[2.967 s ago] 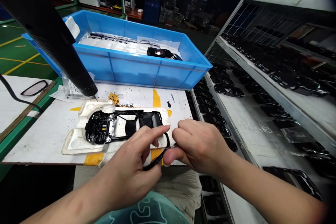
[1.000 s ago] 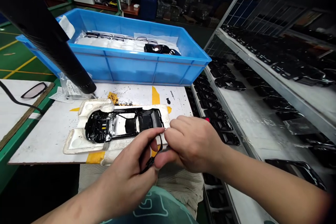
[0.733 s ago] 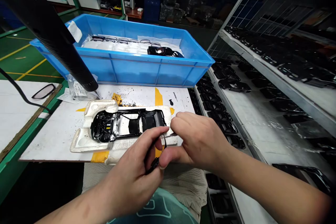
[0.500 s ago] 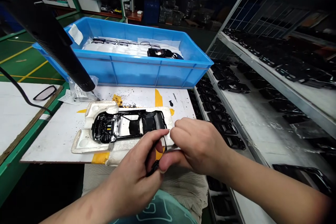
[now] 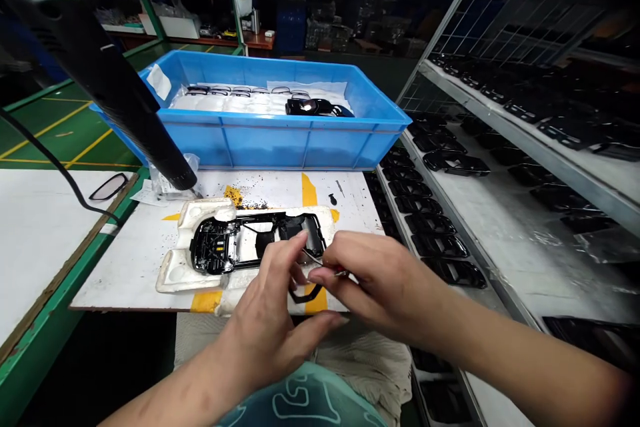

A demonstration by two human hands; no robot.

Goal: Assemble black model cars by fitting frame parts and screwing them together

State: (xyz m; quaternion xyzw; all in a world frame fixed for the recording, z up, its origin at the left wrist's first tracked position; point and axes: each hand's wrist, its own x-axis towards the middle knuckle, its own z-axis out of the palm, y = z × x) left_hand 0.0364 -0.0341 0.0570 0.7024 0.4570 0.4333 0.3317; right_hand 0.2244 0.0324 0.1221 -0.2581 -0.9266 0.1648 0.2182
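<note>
In front of my body, my left hand (image 5: 273, 307) has its fingers bent around a thin black frame-shaped part (image 5: 306, 296), with the thumb stretched away to the right. My right hand (image 5: 380, 273) pinches a slim metal tool (image 5: 342, 273) between thumb and forefinger; its kind is mostly hidden. The tool's thin end points at the left fingertips, close to the frame. Just beyond both hands, a glossy black model car body (image 5: 215, 247) lies in a white foam cradle (image 5: 170, 273), its right end partly covered by my left fingers.
A blue bin (image 5: 280, 140) with several black frames and a black car part stands behind the board. A black tube (image 5: 150, 127) slants in from the left. Racks (image 5: 500, 127) with several black car bodies line the right. A small black piece (image 5: 333, 199) lies on the board.
My left thumb has opened away from the frame, and the frame now shows lower between the hands. The metal tool in my right hand has come into sight. The view has shifted slightly.
</note>
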